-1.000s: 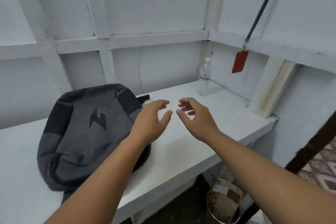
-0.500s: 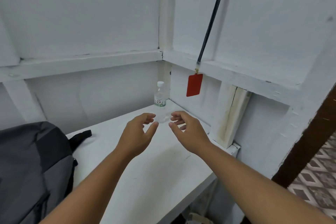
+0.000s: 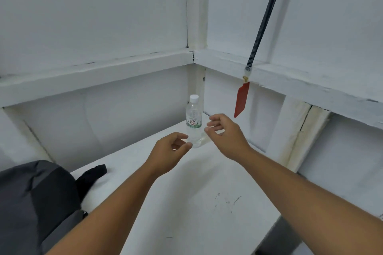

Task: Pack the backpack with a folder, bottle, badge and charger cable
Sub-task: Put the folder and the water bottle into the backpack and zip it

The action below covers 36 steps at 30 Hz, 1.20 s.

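Clear plastic bottle (image 3: 194, 122) — white-capped, cylindrical — near left hand (image 3: 167, 151), right hand (image 3: 226, 136).

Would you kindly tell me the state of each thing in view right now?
bottle: upright, capped, on the table, in the corner.
backpack: lying on the table; zip not visible.
badge: hanging from a strap, not packed.
left hand: open, beside the bottle, holding nothing.
right hand: open, beside the bottle, holding nothing.

bottle (image 3: 194, 122), backpack (image 3: 31, 203) and badge (image 3: 241, 99) before me
clear white-capped bottle stands upright; grey backpack lies well left of it, nearer me; red badge hangs just up-right of it.
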Each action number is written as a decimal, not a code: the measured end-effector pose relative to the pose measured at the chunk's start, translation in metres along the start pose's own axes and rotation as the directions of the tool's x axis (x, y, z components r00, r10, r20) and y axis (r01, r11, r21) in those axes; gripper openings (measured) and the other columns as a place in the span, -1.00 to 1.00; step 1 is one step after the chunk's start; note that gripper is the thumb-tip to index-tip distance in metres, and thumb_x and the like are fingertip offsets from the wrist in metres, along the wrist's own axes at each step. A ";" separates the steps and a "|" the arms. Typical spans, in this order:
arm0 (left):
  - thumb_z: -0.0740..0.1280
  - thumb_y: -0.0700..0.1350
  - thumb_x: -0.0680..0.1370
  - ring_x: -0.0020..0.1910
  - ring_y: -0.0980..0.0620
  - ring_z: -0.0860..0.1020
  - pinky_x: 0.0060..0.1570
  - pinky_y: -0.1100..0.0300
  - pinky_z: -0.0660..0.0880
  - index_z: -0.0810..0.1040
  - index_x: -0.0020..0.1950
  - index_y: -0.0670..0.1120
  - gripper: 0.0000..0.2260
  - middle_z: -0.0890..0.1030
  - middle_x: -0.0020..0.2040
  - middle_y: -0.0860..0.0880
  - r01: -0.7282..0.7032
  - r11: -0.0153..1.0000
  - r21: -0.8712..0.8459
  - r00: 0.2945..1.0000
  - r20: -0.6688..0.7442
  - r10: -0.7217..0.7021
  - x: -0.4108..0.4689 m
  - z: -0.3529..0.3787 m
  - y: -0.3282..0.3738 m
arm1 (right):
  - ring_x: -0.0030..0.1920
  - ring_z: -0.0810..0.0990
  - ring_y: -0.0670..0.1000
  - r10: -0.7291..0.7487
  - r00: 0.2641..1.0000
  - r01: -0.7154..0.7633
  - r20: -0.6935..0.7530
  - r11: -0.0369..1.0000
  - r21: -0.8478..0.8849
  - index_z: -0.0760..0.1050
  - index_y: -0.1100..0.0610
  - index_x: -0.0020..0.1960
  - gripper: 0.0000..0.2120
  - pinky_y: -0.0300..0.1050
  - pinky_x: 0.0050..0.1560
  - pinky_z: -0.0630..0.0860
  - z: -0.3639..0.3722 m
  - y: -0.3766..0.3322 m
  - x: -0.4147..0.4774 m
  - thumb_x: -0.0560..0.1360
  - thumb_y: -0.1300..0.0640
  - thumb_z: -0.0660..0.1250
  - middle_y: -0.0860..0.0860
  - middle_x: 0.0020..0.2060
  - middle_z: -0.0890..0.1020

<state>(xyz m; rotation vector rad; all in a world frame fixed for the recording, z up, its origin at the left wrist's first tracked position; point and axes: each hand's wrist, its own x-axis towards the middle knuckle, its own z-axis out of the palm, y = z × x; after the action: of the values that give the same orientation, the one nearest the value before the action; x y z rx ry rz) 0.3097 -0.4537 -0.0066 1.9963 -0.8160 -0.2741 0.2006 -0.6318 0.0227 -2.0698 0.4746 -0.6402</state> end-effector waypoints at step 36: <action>0.55 -0.18 0.45 0.03 0.16 0.70 0.11 0.25 0.57 0.70 0.18 0.06 -0.68 0.75 -0.01 0.10 -0.009 0.910 -0.415 1.000 -0.009 0.006 0.011 0.001 0.003 | 0.13 0.66 -0.13 -0.035 0.960 0.005 0.278 0.994 0.109 0.52 0.08 0.36 -0.52 -0.08 0.27 0.55 -0.010 -0.043 0.035 0.46 0.15 0.52 -0.10 0.13 0.70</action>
<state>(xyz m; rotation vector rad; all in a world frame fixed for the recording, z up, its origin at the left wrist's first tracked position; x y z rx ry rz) 0.3159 -0.4624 -0.0038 1.5920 -0.6926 -0.4006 0.2260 -0.6352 0.0726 -2.0243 0.2506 -0.3664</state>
